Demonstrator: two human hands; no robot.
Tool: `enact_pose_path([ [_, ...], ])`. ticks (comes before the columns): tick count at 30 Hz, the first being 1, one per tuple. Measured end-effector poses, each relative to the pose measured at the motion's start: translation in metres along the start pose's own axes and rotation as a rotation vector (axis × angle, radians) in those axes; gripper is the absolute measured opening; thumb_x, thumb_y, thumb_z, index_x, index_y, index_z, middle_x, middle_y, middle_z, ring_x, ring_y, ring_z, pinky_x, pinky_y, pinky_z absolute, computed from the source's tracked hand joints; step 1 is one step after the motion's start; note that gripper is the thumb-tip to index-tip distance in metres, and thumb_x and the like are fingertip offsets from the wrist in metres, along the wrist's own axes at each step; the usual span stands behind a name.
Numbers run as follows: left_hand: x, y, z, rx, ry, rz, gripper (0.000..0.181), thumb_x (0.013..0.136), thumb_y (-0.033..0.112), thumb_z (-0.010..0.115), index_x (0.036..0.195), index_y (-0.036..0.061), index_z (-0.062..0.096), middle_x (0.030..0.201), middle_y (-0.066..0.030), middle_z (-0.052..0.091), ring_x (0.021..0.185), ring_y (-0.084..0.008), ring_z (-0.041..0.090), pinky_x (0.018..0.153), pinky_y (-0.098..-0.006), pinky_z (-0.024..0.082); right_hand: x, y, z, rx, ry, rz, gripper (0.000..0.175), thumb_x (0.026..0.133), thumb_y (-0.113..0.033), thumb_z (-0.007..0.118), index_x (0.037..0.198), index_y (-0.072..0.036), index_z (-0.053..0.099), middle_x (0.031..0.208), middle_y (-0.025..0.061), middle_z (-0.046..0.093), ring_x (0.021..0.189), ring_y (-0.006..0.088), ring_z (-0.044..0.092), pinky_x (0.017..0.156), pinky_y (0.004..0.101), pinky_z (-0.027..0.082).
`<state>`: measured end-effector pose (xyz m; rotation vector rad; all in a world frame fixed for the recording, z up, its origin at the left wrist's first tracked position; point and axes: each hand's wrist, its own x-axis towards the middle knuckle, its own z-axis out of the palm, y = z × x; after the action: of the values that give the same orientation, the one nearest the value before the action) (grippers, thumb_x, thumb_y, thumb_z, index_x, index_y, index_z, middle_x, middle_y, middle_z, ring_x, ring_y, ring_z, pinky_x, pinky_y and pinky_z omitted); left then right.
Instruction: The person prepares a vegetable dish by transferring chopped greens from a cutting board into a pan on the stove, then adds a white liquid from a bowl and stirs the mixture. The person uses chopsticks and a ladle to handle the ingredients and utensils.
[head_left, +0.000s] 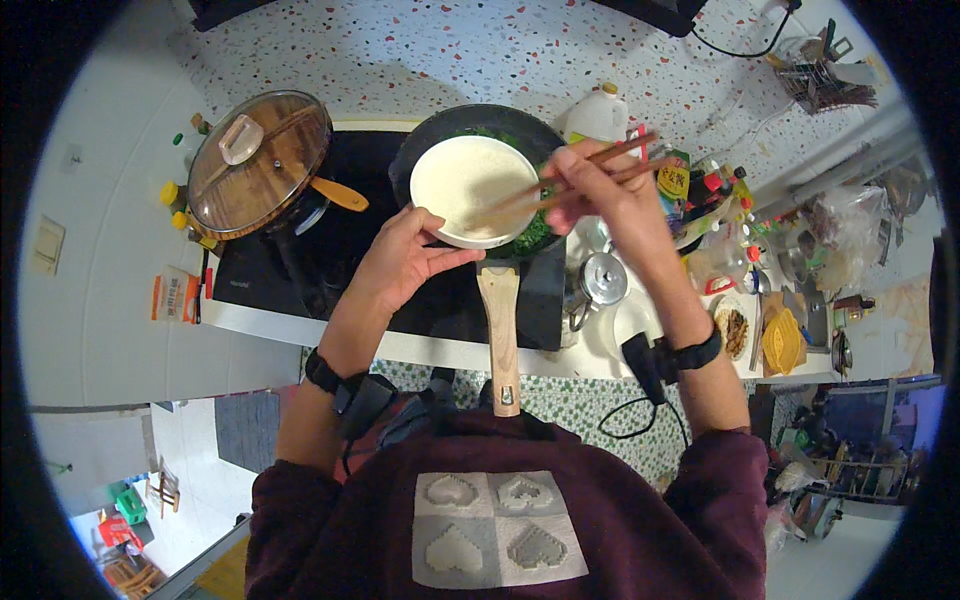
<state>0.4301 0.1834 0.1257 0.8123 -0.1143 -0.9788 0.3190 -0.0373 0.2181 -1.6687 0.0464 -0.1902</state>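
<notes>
My left hand grips the rim and underside of a white bowl, which is tilted above a dark frying pan. Wooden chopsticks are held in my right hand, their tips down inside the bowl near a little cloudy liquid. Chopped green leaves lie in the pan, partly hidden by the bowl. The pan's pale wooden handle points towards my body.
A second pan under a glass lid stands left on the black cooktop. At right are a metal pot, a white bowl, sauce bottles, a plate of food and a yellow basket.
</notes>
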Motion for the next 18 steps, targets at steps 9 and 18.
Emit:
enact_pose_path([
  [9, -0.003, -0.007, 0.011, 0.010, -0.034, -0.032, 0.051, 0.085, 0.010, 0.047, 0.128, -0.0138, 0.031, 0.120, -0.0305, 0.049, 0.110, -0.0464, 0.053, 0.097, -0.0546, 0.046, 0.012, 0.048, -0.003, 0.204, 0.294, -0.121, 0.022, 0.095, -0.022, 0.054, 0.094, -0.001, 0.061, 0.083, 0.0090, 0.063, 0.063, 0.0146, 0.061, 0.058, 0.0269, 0.052],
  [18, -0.005, -0.007, 0.007, 0.035, 0.004, 0.003, 0.053, 0.084, 0.010, 0.047, 0.129, -0.0133, 0.030, 0.122, -0.0306, 0.048, 0.110, -0.0458, 0.053, 0.097, -0.0542, 0.046, 0.004, 0.050, -0.005, 0.122, 0.214, -0.095, 0.026, 0.094, -0.023, 0.053, 0.089, 0.000, 0.063, 0.070, 0.0066, 0.061, 0.054, 0.0119, 0.059, 0.049, 0.0238, 0.047],
])
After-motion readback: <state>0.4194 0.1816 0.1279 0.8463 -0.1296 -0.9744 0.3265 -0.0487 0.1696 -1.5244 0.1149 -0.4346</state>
